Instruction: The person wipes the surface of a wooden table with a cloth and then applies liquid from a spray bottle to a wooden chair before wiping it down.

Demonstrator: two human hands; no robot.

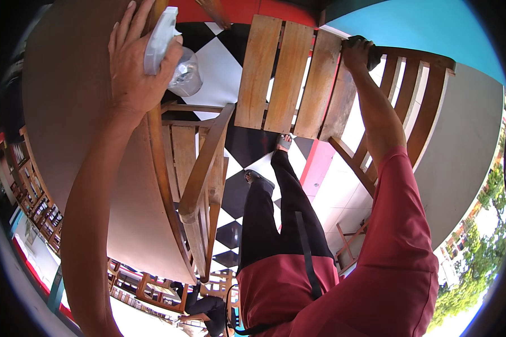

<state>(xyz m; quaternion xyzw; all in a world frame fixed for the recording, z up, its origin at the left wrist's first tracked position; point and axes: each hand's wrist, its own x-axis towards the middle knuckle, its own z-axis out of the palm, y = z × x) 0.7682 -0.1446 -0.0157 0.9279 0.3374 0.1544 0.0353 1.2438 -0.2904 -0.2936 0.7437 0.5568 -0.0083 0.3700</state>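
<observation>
My left hand [130, 76] is over the edge of a brown tabletop [80, 101]. Its fingers are stretched out, while the thumb hooks a clear plastic spray bottle [187, 78] with a white trigger head [162, 40] against the hand. To the right, my right hand [356, 54] presses a black cloth [374, 58] at the top of the slatted wooden backrest [413, 84]. Between my hands lies a slatted wooden seat [289, 78], its far-right slat darker and stained. Part of the cloth is hidden under my fingers.
Another wooden chair [206, 160] with an armrest stands close beside the tabletop. My feet are on a black-and-white checkered floor [240, 143]. A grey surface [455, 139] and turquoise panel [430, 29] lie right. Behind me are a person in dark clothes [211, 311] and more chairs.
</observation>
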